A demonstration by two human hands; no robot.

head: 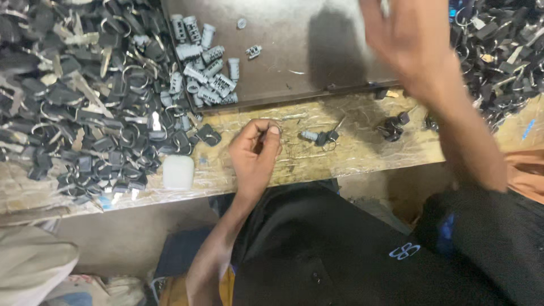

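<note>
The left hand pinches a small ring at the table edge; the right hand lifts, blurred, apparently empty. Next, likely reaching the lock cylinder nearby.

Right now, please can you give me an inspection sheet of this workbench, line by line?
Surface: worn wooden bench with a dark metal tray at the back.
Job's things: a small metal ring pinched in the left hand; a key set in a lock cylinder lies beside it on the bench.
Clutter: heaps of black-headed keys on the left and far right; grey lock cylinders in the tray; a white case; more keyed parts.
Grippers: left hand closed on the ring; right hand raised over the tray, blurred, apparently holding nothing.
Cables: nothing seen.
Surroundings: the person's dark clothing below the bench.
</note>
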